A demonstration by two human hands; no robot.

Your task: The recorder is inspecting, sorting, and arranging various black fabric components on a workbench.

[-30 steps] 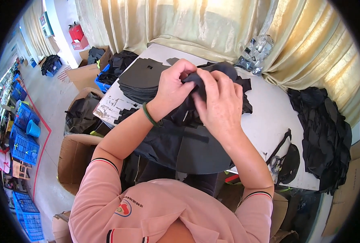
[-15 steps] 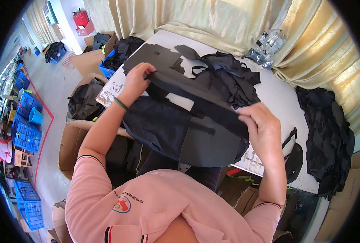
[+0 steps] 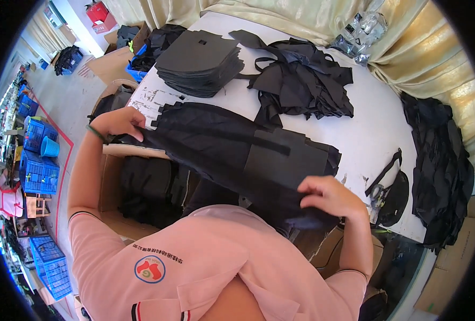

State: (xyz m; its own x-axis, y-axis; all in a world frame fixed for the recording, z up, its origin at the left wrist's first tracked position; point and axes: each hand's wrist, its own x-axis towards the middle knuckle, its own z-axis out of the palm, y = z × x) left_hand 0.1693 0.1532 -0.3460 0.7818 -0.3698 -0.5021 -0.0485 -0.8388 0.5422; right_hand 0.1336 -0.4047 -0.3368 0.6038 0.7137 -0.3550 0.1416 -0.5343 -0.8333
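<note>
Black fabric piece [image 3: 232, 155], long and flat, was stretched across the near edge of the white table [image 3: 376, 134], partly overhanging a cardboard box [image 3: 109, 182] below. Left hand [image 3: 121, 122] was clamped on its left end, fingers curled over the edge; green band on that wrist. Right hand [image 3: 331, 198] was pinched shut on the right end, fabric bunched under the fingers. Piece ran roughly level between both hands, a darker rectangular patch near its right half.

Behind it on the table: stack of black flat cut panels [image 3: 197, 61], far left; loose pile of black straps and fabric [image 3: 301, 80], centre, just beside the stack. Clear plastic bags [image 3: 363, 32] sat at the far edge by the beige curtain [image 3: 419, 59]. Black scissors-like tool [image 3: 384, 187] lay right of the right hand, close but apart. More black fabric heaped [image 3: 440, 171] off the table's right side. Blue crates [image 3: 37, 155] on the floor, far left.
</note>
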